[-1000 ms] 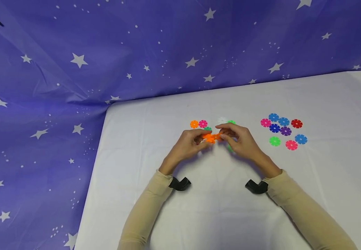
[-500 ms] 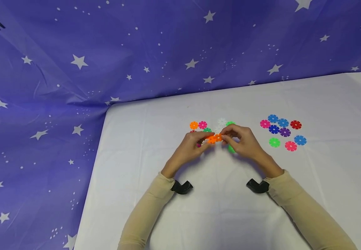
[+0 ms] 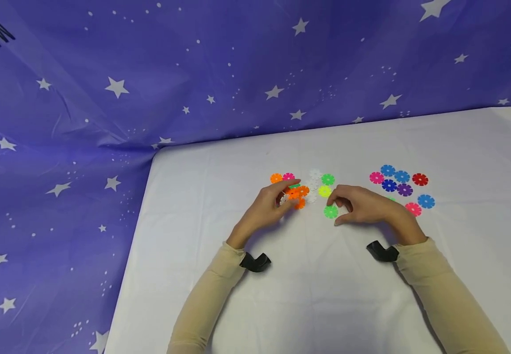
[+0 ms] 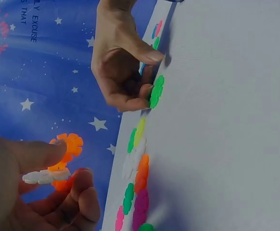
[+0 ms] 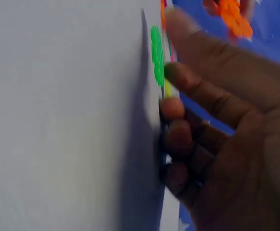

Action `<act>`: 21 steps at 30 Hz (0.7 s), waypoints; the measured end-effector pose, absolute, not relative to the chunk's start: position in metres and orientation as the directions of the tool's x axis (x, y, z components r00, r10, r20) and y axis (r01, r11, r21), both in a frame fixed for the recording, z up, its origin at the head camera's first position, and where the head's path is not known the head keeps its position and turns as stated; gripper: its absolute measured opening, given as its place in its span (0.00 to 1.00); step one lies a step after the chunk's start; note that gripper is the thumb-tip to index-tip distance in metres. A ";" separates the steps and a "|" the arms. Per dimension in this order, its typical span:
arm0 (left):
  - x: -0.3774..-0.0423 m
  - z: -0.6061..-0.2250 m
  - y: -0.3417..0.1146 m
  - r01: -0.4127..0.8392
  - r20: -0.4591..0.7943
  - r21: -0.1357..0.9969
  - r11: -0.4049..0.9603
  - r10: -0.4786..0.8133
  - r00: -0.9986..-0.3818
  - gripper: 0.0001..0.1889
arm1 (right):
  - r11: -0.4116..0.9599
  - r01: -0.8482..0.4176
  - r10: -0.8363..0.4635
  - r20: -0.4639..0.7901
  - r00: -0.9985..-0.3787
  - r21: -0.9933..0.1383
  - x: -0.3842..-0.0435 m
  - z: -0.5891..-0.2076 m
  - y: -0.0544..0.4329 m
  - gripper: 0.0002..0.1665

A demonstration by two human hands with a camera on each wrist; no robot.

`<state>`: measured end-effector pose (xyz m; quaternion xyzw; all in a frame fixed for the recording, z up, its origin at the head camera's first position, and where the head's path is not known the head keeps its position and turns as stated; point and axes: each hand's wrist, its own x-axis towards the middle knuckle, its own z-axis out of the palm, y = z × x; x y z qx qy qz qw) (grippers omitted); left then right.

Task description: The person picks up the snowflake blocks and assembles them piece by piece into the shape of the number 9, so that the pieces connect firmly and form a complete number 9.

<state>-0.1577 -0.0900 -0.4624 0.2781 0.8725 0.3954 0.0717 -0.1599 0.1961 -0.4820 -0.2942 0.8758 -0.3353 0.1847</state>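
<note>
My left hand [image 3: 264, 205] pinches a cluster of joined, notched plastic discs above the table. In the left wrist view the cluster shows orange discs [image 4: 72, 146] and a white disc [image 4: 44, 176] set crosswise, between thumb and fingers. My right hand [image 3: 363, 204] holds nothing; its fingers are loosely bent and its thumb stands apart. Its fingertips are right at a light green disc [image 3: 331, 212] lying on the table. The right wrist view has that green disc [image 5: 158, 55] just beyond the index fingertip.
Near the left hand lie an orange disc [image 3: 276, 178], a pink disc [image 3: 288, 177], white discs [image 3: 315, 174], a yellow disc [image 3: 324, 191] and others. Further right is a loose group with blue [image 3: 402, 176], purple [image 3: 405, 190] and red discs [image 3: 420, 179]. A starry purple cloth [image 3: 220, 64] hangs behind the white table [image 3: 308, 295].
My right hand has let go of the orange cluster and moved right and slightly toward me, to the green disc. The left hand keeps the cluster and has barely moved.
</note>
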 end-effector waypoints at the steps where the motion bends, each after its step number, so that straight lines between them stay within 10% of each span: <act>1: -0.158 -0.462 -0.090 0.431 0.096 0.732 0.527 0.547 -0.832 0.20 | 0.616 -0.401 -0.638 -0.131 -0.759 -0.678 -0.159 -0.481 0.195 0.23; 10: -0.156 -0.464 -0.087 0.456 0.123 0.720 0.523 0.550 -0.826 0.14 | 0.652 -0.371 -0.586 -0.129 -0.800 -0.662 -0.161 -0.481 0.188 0.19; 21: -0.157 -0.468 -0.086 0.574 0.134 0.602 0.555 0.639 -0.758 0.14 | 0.297 -0.211 -0.621 -0.020 -0.784 -0.931 -0.158 -0.490 0.174 0.20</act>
